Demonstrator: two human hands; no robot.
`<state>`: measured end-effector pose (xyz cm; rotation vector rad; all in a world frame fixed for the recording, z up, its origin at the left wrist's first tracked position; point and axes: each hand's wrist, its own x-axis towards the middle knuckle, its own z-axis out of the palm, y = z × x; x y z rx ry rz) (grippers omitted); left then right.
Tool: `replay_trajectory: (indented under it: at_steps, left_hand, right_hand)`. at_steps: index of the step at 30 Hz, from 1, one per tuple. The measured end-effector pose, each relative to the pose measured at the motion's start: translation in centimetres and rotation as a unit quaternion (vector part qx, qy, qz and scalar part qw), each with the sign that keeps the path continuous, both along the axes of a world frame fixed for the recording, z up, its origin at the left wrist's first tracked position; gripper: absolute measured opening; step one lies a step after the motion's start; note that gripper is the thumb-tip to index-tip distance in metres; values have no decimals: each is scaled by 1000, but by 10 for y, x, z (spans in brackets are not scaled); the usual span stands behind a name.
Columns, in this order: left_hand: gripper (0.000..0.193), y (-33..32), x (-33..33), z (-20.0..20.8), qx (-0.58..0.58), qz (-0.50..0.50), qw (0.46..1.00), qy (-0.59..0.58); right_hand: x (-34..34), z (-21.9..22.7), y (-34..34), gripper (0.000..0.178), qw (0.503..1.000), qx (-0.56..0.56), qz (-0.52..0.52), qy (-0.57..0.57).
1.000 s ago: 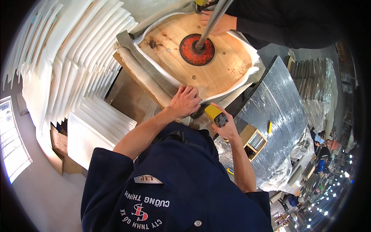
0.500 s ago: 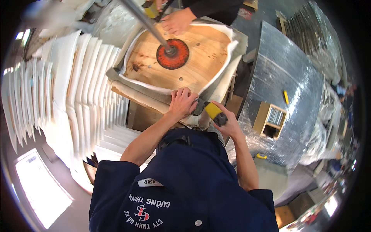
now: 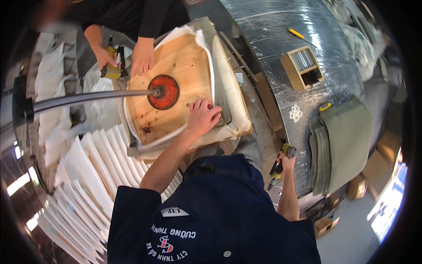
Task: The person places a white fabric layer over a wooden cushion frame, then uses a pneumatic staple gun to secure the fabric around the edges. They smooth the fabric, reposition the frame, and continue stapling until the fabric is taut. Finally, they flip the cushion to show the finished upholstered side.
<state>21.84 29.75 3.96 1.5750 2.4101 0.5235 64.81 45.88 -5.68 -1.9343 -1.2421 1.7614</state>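
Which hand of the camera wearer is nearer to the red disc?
Left. The left hand is lower right of the red disc; the right hand, holding a yellow tool, is much farther away.

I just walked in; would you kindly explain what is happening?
The person's left hand rests at the edge of a wooden panel; the right hand holds a yellow tool away from it. A co-worker has one hand on the panel and a similar tool in the other. A red disc on a pole touches the panel.
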Motion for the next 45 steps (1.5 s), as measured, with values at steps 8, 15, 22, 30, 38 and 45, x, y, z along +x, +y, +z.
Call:
replay_trajectory:
  at_steps: [8, 15, 22, 30, 38, 45]
  left_hand:
    - [28, -108, -40, 12, 6, 45, 999, -12]
    - [23, -261, -108, -3, -166, 120, 979, -23]
    - [20, -272, -69, 5, -178, -2, 982, 58]
    - [24, -313, -76, 20, -126, -152, 979, -46]
    - [38, -336, -72, 35, -43, -218, 975, -33]
    - [68, -303, -59, 51, -169, -245, 954, -24]
  right_hand:
    - [12, -30, -234, 34, 973, -95, -20, -207]
    - [49, -104, -327, 64, 949, -45, 183, -253]
    - [55, -121, -295, 75, 894, 290, 222, -259]
    - [14, -64, -316, 33, 998, -31, -48, -5]
    - [-3, -108, -442, 84, 950, 24, 190, -246]
    - [-120, -58, -488, 84, 946, -4, 240, -220]
